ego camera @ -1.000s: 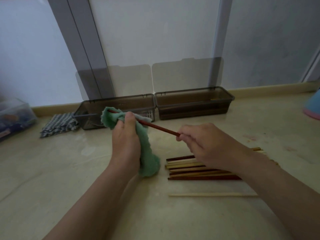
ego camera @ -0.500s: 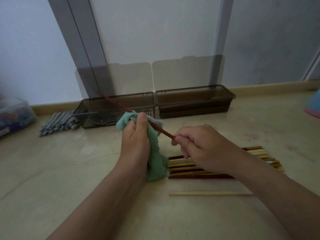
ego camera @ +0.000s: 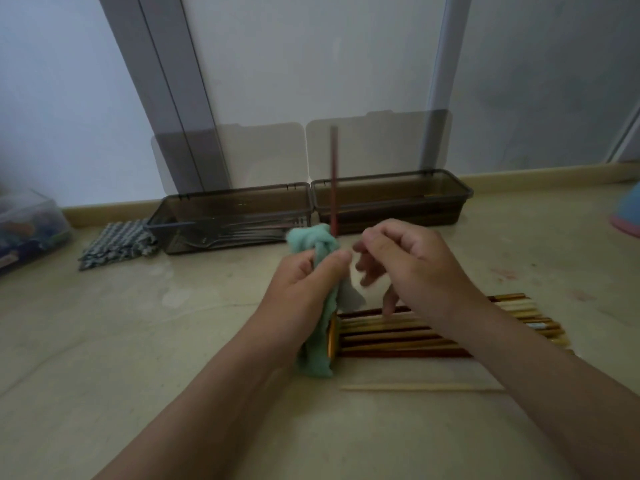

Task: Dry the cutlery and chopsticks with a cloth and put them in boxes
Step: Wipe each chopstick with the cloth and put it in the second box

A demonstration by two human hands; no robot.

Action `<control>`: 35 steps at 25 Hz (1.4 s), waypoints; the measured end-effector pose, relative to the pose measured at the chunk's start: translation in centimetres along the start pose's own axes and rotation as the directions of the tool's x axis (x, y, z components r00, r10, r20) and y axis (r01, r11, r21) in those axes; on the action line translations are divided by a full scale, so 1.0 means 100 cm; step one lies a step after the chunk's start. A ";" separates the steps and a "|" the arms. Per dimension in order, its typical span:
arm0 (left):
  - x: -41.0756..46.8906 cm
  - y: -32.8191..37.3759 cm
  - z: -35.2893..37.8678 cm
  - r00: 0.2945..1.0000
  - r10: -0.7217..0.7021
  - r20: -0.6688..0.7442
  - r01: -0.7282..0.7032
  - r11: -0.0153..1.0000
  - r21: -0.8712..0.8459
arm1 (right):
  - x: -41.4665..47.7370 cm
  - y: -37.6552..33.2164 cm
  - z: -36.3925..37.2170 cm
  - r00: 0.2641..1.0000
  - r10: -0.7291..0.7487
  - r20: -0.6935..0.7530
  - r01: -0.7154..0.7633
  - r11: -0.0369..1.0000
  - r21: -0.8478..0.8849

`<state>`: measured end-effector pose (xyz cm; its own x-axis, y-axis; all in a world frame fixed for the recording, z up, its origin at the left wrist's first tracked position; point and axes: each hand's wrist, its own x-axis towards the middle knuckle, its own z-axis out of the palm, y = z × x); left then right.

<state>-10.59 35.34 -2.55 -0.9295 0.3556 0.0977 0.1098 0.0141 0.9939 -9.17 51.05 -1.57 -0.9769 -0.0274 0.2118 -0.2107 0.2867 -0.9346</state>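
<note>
My left hand (ego camera: 304,282) grips a green cloth (ego camera: 317,351) that hangs down to the table. A dark red chopstick (ego camera: 334,174) stands upright out of the top of the cloth, its lower end wrapped inside. My right hand (ego camera: 412,268) hovers just right of the cloth with fingers loosely apart and nothing in them. Under my right wrist lies a row of several wooden chopsticks (ego camera: 415,336), with one pale chopstick (ego camera: 415,387) apart in front. Two smoky open boxes stand at the wall: the left box (ego camera: 166,216) holds forks, the right box (ego camera: 464,195) holds chopsticks.
A checked cloth (ego camera: 117,242) lies left of the boxes. A clear plastic container (ego camera: 27,226) sits at the far left edge. A blue and pink object (ego camera: 628,213) shows at the right edge. The box lids lean back against the wall.
The red chopstick swung from a slant toward the left to upright. My right hand let go of its end and opened. My left hand and the cloth moved right.
</note>
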 end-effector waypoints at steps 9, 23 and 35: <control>-0.003 0.003 0.004 0.964 -0.067 0.256 0.018 0.982 0.189 | 0.010 0.003 0.003 0.955 0.271 -0.122 -0.177 0.849 0.498; -0.001 -0.003 -0.007 0.972 -0.216 -0.094 0.198 0.966 -0.168 | 0.091 0.025 -0.067 0.958 -0.240 -0.154 -0.040 0.422 -0.906; 0.007 -0.008 -0.015 0.963 -0.152 -0.220 0.117 0.979 -0.166 | 0.107 0.042 -0.075 0.997 -0.083 0.000 0.046 0.546 -0.836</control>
<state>-11.89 34.17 -3.24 -0.9898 0.1346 -0.0459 -0.0597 -0.1001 0.9932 -20.25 59.19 -1.12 -0.9561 -0.0513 0.2885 -0.1303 0.9562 -0.2619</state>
